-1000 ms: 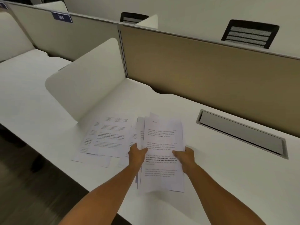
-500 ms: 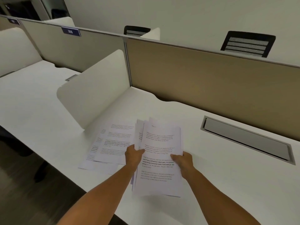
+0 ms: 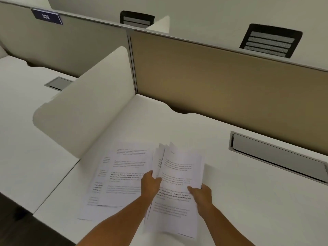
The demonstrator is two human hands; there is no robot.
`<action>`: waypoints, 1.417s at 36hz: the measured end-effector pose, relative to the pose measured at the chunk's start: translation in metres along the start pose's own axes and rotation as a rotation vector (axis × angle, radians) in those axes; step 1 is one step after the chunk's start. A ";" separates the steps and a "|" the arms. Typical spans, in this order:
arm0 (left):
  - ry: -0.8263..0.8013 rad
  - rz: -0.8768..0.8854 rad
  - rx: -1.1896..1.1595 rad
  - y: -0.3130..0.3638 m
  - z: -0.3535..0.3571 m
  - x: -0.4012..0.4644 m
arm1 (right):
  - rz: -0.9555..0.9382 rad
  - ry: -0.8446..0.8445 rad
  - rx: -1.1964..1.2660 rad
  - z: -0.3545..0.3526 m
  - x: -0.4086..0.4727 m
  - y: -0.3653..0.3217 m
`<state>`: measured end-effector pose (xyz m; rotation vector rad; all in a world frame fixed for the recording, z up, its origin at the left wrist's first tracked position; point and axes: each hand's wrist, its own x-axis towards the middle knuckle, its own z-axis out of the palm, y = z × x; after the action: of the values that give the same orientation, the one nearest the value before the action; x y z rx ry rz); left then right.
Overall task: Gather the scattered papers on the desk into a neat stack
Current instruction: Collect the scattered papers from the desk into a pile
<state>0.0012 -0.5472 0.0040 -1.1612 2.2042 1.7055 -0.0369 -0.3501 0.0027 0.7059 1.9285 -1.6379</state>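
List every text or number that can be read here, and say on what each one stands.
"308": blue plate on the far partition.
Held papers between left hand and right hand: printed paragraphs, too blurred to read.
Loose papers on the desk: printed paragraphs, too blurred to read.

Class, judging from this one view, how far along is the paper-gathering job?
Partly done. Several sheets are already collected into a bundle, gripped by the left hand and right hand, edges still fanned. Loose sheets remain overlapped on the desk, left of it, still to collect and square.
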 end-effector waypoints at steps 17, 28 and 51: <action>0.005 0.054 0.265 -0.007 0.012 0.036 | -0.027 0.222 -0.367 0.024 0.035 -0.008; -0.012 0.060 0.307 -0.001 0.018 0.037 | 0.013 0.066 -0.182 0.012 0.036 -0.004; -0.051 -0.038 -0.071 0.006 -0.001 0.021 | 0.111 -0.033 0.135 0.003 0.020 -0.003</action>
<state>-0.0167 -0.5580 -0.0019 -1.1548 2.0943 1.7913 -0.0533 -0.3518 -0.0087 0.8186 1.7368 -1.7110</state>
